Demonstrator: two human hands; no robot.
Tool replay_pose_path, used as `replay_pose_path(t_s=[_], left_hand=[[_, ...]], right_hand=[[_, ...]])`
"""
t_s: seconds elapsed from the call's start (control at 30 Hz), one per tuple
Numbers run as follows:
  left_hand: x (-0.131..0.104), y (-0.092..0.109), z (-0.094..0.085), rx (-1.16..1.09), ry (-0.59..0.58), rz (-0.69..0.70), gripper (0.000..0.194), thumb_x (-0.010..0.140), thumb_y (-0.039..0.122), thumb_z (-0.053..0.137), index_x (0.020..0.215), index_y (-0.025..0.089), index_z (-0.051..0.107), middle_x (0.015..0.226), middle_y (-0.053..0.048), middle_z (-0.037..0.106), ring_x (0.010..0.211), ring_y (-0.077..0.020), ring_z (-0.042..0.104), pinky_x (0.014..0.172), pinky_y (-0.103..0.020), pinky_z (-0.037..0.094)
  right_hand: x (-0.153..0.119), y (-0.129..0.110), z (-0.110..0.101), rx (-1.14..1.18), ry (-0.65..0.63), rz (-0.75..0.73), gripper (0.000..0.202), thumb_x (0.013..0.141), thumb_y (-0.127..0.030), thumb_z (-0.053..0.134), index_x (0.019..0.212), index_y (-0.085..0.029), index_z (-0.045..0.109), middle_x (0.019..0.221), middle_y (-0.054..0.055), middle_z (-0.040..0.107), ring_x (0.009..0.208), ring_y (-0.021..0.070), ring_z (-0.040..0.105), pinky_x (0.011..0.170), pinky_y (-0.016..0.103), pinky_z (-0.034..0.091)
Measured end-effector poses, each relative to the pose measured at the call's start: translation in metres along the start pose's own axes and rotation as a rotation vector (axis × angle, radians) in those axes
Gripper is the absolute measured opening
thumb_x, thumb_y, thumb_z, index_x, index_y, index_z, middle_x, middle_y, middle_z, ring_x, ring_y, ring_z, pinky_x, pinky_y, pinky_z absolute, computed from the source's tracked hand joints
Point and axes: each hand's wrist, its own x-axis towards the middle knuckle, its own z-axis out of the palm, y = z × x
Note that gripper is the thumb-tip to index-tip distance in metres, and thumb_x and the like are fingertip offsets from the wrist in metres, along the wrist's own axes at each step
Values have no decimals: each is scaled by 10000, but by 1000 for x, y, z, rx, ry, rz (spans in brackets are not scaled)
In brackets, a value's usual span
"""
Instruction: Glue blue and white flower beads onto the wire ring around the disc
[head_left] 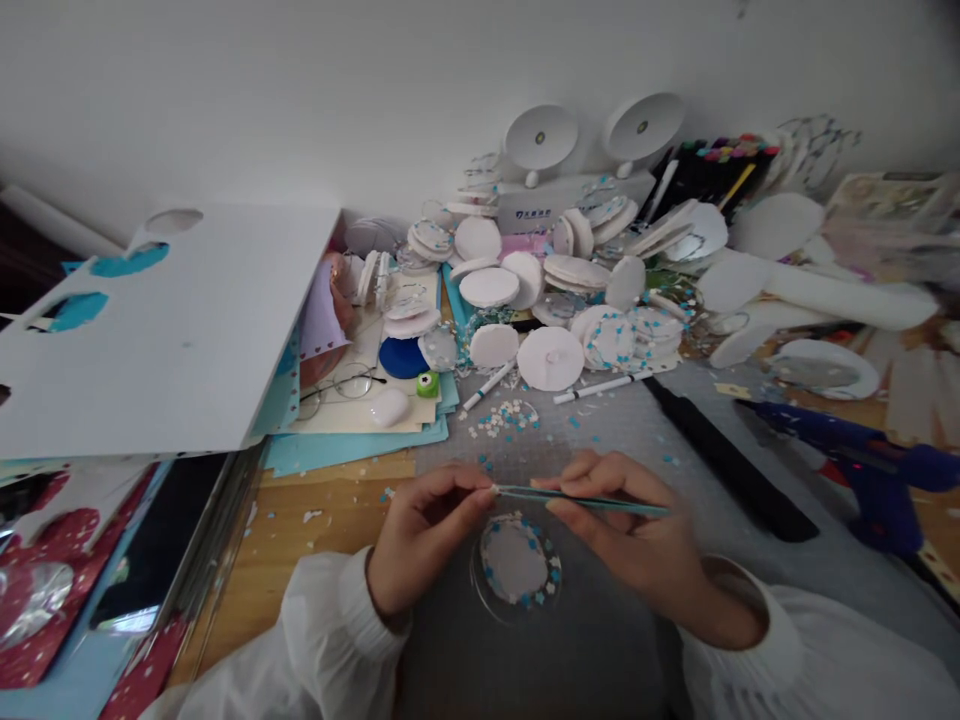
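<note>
Left hand (431, 535): partly curled, thumb and forefinger pinched at the tweezer tips on what looked like a tiny pale piece (495, 490); the remaining fingers were tucked behind, and I could not tell whether they touched anything.
Right hand (626, 535): closed in a pencil-like grip on the slim tweezers (611, 503), thumb on the near side, fingers on the far side, the tips aimed at nine o'clock.
Pinch: I judged a light, even squeeze best — too hard, and so small a piece might have sprung away; my left fingertips seemed better used as a guide than a clamp.
Steadiness: low wrists and nearly level tweezers struck me as the surest way to keep the tips from wandering.
Decorated round (516, 562): on the grey mat (540, 675) at six o'clock from the pinch, apart from my fingers, with blue and white bits around its rim; I thought a slip could drop the piece onto it.
Loose bits (504, 418): scattered at twelve o'clock, within easy reach.
Pens (487, 388): one at twelve, another towards one o'clock, both just short of the heaped white discs (551, 358).
Glue gun (862, 455): on its side at three o'clock, a red light showing — worth keeping my right sleeve (780, 640) clear of it, I reckoned.
Glasses (358, 380): folded out at ten o'clock, near a small green punch (427, 384).
Phone (161, 545): at nine, well apart from my hands.
</note>
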Motion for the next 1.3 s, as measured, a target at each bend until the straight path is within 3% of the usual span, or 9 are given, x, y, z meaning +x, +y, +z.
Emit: replay_pose_path(t_s=[0.23,0.43,1.3], left_hand=[[2,0,0,-13,51,-44,73,794,217,662,768,155,690,722,-4,657,675,-98,568,626,-171,448],[1,1,-1,12,38,-31,73,804,213,648,783,161,694,748,-11,671,700,-105,583,646,-174,457],[3,0,1,41,-9,-85,193,745,303,692,691,128,630,666,-25,601,618,-116,525,567,-210,422]], right_hand=[[3,-1,-1,18,75,74,130,742,-157,688,778,-258,614,806,-14,675,784,143,680,696,243,533],[7,-1,0,50,65,170,84,734,-234,699,751,-253,619,769,4,671,753,157,667,663,265,540],[7,1,-1,82,14,239,117,747,-276,694,738,-210,597,740,1,629,719,134,639,651,252,516]])
